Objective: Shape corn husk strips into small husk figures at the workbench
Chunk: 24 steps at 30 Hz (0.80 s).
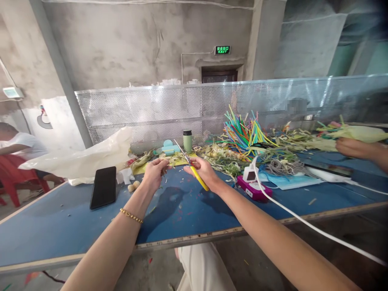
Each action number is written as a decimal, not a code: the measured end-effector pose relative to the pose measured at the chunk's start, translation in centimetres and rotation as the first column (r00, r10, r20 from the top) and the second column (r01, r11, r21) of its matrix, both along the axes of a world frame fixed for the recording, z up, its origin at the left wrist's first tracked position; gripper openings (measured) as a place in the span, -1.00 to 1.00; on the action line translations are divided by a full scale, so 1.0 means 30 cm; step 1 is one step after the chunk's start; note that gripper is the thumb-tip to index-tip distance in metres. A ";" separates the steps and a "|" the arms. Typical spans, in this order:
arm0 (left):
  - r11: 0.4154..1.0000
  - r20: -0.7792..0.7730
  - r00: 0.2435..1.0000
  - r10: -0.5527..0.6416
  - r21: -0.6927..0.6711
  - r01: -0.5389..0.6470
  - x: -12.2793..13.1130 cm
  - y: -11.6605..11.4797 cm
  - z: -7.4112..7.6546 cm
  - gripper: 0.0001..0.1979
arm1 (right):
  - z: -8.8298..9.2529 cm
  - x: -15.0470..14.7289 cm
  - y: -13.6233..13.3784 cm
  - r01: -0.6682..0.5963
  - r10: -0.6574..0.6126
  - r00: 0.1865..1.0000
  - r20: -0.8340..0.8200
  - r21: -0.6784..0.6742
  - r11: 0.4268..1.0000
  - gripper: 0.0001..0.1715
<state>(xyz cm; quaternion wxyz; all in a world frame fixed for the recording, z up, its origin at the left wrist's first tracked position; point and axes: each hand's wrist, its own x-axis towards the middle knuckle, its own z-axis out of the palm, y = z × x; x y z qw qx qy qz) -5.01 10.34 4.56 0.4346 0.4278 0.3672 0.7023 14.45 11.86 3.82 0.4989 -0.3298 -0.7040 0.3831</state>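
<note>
Blue worktable [60, 226], bare concrete behind. The right hand [203, 169] is wrapped tight round the yellow-handled scissors [201, 180], held above the tabletop, blades tilted toward the left hand [155, 173] so the two meet. The left hand's fingers are half-curled; whether they pinch anything, I cannot tell.

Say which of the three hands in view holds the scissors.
The wearer's right hand, gripping yellow-handled scissors; the left hand beside it and the co-worker's hand, on a pale green bundle, hold none.

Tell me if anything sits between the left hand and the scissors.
Nothing visible does: the left hand and the scissors in the right hand are apart, with only the blue table beneath.
</note>
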 end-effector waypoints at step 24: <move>0.992 0.108 0.987 -0.121 0.055 0.116 0.034 -0.026 0.011 -0.69 | 0.023 -0.022 -0.063 -0.104 0.125 0.984 0.125 -0.160 0.982 -0.47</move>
